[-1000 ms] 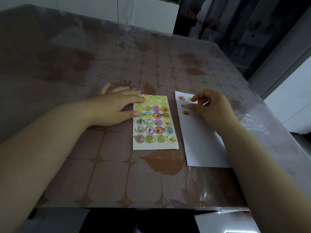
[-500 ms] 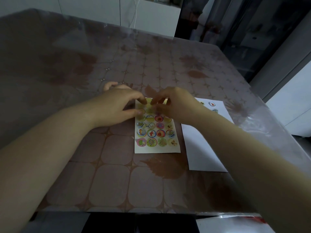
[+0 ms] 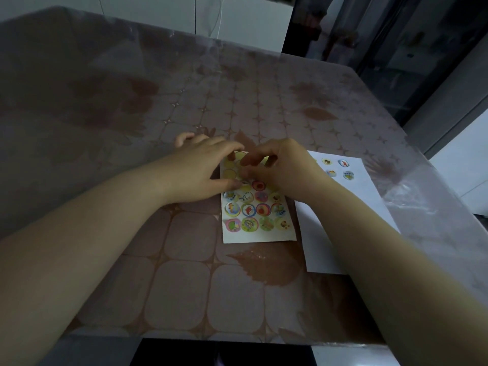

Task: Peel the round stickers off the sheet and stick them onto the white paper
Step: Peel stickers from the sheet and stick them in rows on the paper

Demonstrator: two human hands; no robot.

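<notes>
**Sticker transfer, head view.** The sheet (image 3: 257, 235) lies flat on the table (image 3: 184, 273), just left of the paper (image 3: 369, 196). The left hand (image 3: 200, 170) has its fingers nearly straight and presses the sheet's far left edge with index tip and thumb. The right hand (image 3: 285, 167) has its fingers curled, with the tips down on the sheet's far rows beside the left thumb; whether it pinches anything cannot be told. The sheet's near rows carry coloured stickers (image 3: 248, 209). Four stickers (image 3: 343, 163) sit at the paper's far end.

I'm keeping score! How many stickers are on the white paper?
4 stickers: two along the far edge, two just nearer. The right hand may hide more.
</notes>
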